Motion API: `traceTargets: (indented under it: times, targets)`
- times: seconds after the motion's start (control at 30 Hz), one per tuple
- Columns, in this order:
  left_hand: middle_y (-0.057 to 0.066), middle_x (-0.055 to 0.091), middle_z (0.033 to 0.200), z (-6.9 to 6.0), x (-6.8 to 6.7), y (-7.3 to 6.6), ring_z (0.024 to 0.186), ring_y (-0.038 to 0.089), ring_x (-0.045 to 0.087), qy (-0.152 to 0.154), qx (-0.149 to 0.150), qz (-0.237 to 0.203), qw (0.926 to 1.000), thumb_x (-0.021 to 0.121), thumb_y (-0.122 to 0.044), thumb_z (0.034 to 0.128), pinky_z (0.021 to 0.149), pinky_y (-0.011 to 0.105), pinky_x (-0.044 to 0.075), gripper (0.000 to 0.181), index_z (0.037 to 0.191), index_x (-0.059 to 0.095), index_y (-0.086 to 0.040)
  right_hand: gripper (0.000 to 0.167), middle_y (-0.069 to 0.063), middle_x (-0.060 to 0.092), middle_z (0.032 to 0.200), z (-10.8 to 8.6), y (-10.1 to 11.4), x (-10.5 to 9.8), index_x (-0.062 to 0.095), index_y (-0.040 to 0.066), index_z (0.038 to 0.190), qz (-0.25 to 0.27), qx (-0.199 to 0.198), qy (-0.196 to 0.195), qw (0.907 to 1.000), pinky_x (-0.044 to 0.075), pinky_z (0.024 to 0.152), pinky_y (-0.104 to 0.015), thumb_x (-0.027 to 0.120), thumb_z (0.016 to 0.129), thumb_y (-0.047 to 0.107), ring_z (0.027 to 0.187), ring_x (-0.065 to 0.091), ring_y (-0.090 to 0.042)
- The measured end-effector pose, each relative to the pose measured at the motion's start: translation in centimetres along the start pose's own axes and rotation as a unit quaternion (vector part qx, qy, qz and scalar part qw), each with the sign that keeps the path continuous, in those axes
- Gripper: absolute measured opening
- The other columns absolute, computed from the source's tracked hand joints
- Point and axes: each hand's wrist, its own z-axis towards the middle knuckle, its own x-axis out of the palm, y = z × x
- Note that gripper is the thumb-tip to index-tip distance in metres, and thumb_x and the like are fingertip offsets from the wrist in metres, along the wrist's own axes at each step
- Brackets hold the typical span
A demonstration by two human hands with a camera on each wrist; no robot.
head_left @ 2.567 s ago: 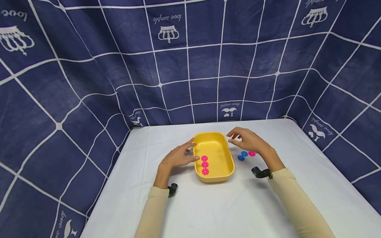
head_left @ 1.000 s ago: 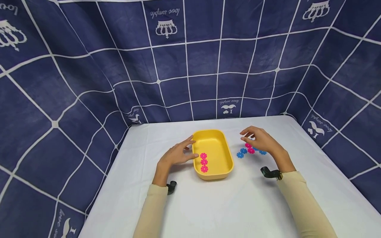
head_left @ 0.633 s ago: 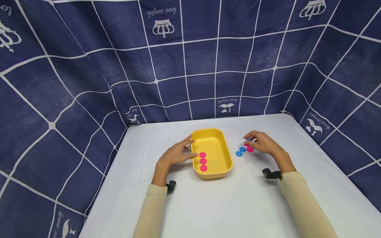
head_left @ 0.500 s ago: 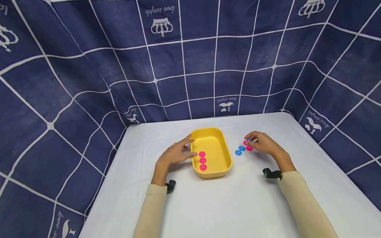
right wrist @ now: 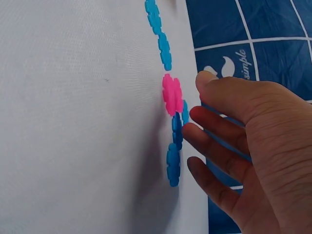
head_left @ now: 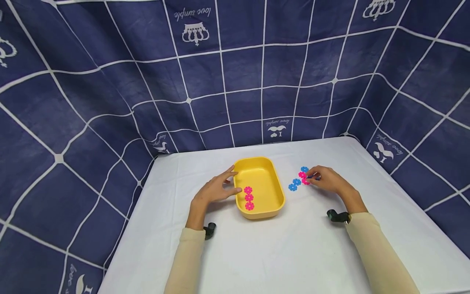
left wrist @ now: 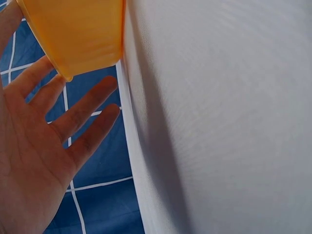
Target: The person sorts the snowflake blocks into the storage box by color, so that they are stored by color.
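A yellow plastic tray [head_left: 277, 204] stands on the white table, with pink flower-shaped pieces [head_left: 249, 197] lying in a row along its left side. My left hand [head_left: 214, 190] rests at the tray's left rim, fingers spread; in the left wrist view the fingers of this hand [left wrist: 36, 141] look straight beside the tray wall [left wrist: 83, 34]. To the right of the tray, my right hand [head_left: 327, 178] hovers low over loose blue and pink flower-shaped pieces. In the right wrist view, a gap separates its bent fingers and thumb from the pink pieces [right wrist: 172, 95] and a blue piece [right wrist: 173, 165].
Blue pieces [head_left: 295, 184] lie between the tray and my right hand, and another blue piece [head_left: 304, 169] lies beyond the pink ones. A dark blue grid-patterned cloth [head_left: 242, 73] hangs behind and beside the white table [head_left: 257, 253].
My right hand has moved right, away from the tray's right rim, and come down over the loose pieces. The left hand stays at the tray. The head view has shifted slightly.
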Motion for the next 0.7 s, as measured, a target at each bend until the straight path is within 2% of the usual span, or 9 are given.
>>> traceTargets:
  times: [0.3,0.5,0.7]
  targets:
    - [-0.022,0.027,0.174,0.1,0.0,0.0,0.131,0.018,0.064,0.0,-0.013,-0.002,0.9999,0.074,-0.069,0.0901,0.114,0.052,0.049,0.085,0.161,0.052,-0.028,0.031,-0.017,0.072,0.115,0.0,-0.5,0.5,0.075,-0.004,0.122,-0.028,-0.01,-0.011,0.9995,0.055,0.098,-0.058,0.08,0.097,0.014,0.106,0.066,-0.035]
    - [-0.022,0.026,0.175,0.1,0.0,0.2,0.131,0.017,0.065,0.004,-0.007,0.001,1.0,0.074,-0.069,0.0911,0.114,0.05,0.049,0.085,0.161,0.052,-0.027,0.033,-0.017,0.07,0.113,-0.2,-0.3,0.9,0.076,-0.002,0.122,-0.045,0.002,-0.017,0.9989,0.055,0.097,-0.056,0.082,0.096,0.017,0.102,0.063,-0.032]
    - [-0.019,0.028,0.175,0.2,-0.1,0.0,0.13,0.019,0.065,0.0,-0.003,-0.001,1.0,0.076,-0.063,0.0924,0.112,0.052,0.05,0.082,0.161,0.053,-0.025,0.032,-0.019,0.067,0.118,-0.1,-0.2,1.2,0.078,-0.001,0.12,-0.069,0.001,-0.023,0.9974,0.054,0.101,-0.059,0.084,0.094,0.016,0.106,0.064,-0.034]
